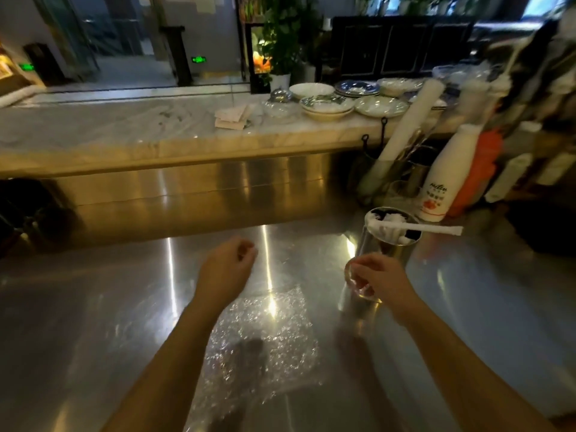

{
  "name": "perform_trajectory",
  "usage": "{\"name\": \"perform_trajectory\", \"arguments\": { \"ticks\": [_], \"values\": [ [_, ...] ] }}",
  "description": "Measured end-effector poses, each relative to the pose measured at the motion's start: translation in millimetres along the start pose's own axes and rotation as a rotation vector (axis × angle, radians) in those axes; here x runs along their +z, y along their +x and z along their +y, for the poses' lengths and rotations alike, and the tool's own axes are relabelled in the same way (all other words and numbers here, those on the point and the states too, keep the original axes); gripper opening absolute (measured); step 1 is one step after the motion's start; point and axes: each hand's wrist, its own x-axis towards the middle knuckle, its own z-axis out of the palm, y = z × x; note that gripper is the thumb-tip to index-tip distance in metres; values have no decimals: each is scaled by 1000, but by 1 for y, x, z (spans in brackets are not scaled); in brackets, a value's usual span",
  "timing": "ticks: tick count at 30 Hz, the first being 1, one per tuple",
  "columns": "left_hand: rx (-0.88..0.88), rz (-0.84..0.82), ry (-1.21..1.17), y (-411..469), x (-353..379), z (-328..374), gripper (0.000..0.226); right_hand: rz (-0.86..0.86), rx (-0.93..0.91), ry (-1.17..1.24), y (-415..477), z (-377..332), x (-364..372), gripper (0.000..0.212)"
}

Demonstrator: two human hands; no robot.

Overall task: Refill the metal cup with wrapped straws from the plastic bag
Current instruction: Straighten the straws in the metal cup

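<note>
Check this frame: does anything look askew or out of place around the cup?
Yes. One wrapped straw lies flat across the rim of the metal cup, its end sticking out to the right, while the other straws stand inside. The plastic bag lies flat on the counter.

1. A shiny metal cup [381, 244] stands upright on the steel counter, right of centre, packed with white wrapped straws [389, 221].
2. One wrapped straw [430, 228] lies across its rim, pointing right.
3. A crinkled clear plastic bag [265, 341] lies flat, near and left of the cup.
</note>
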Motion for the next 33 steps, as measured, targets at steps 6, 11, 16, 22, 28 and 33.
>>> {"name": "perform_trajectory", "arguments": {
  "ticks": [6, 11, 16, 22, 28, 33],
  "values": [
    [268, -151, -93, 19, 50, 72, 8, 173, -27, 59, -17, -8, -57, 9],
    [415, -247, -87, 26, 92, 116, 10, 341, -10, 181, -27, -6, -98, 14],
    [546, -266, -74, 27, 123, 149, 19, 388, -29, 285, -23, -17, -117, 26],
    [657, -244, 45, 32, 143, 165, 29, 379, -58, 279, -10, -23, -118, 20],
    [655, -337, 59, 42, 146, 165, 23, 381, -218, 192, 5, -37, -115, 13],
    [545, -355, -73, 54, 146, 166, 14, 350, -419, 51, 20, -65, -106, 5]
  ]
}}
